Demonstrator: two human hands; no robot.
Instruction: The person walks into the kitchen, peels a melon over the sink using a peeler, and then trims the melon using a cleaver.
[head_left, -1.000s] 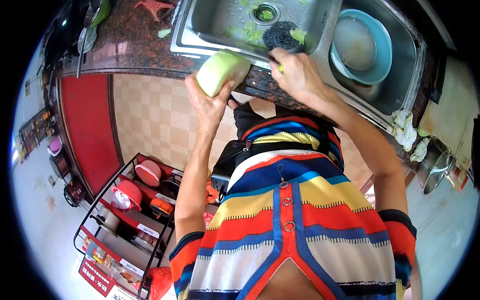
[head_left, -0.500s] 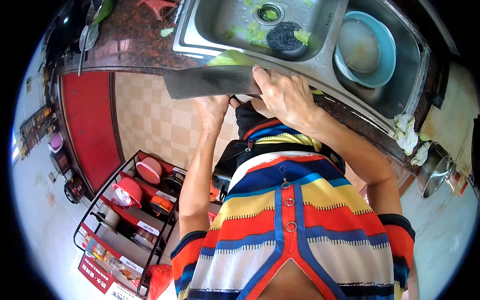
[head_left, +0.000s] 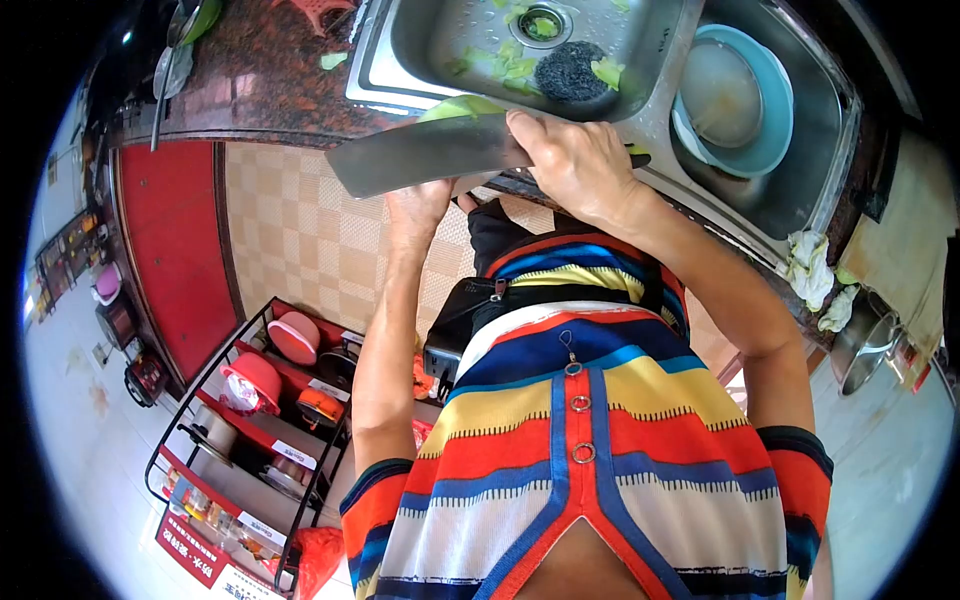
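My right hand (head_left: pixel 575 165) is closed round the handle of a broad cleaver (head_left: pixel 430 157), whose blade points left across the piece of pale green melon (head_left: pixel 462 107). Below the blade, my left hand (head_left: pixel 418 207) holds the melon from beneath; its fingers are mostly hidden. Most of the melon is behind the blade, and only its green top edge and a bit of pale underside show. Green peelings (head_left: pixel 512 68) and a dark scouring pad (head_left: pixel 570 72) lie in the left sink basin (head_left: pixel 430 45) just beyond.
A blue basin (head_left: pixel 782 110) with a cloudy round item stands in the right sink basin (head_left: pixel 822 180). Crumpled cloths (head_left: pixel 810 268) hang at the counter's right edge. A black rack (head_left: pixel 215 375) with pots stands at lower left. Dark counter (head_left: pixel 270 90) extends left.
The cleaver has swung over the melon from the right and now covers most of it. My right hand has moved slightly left. Since the middle frame, the blade has tilted a little.
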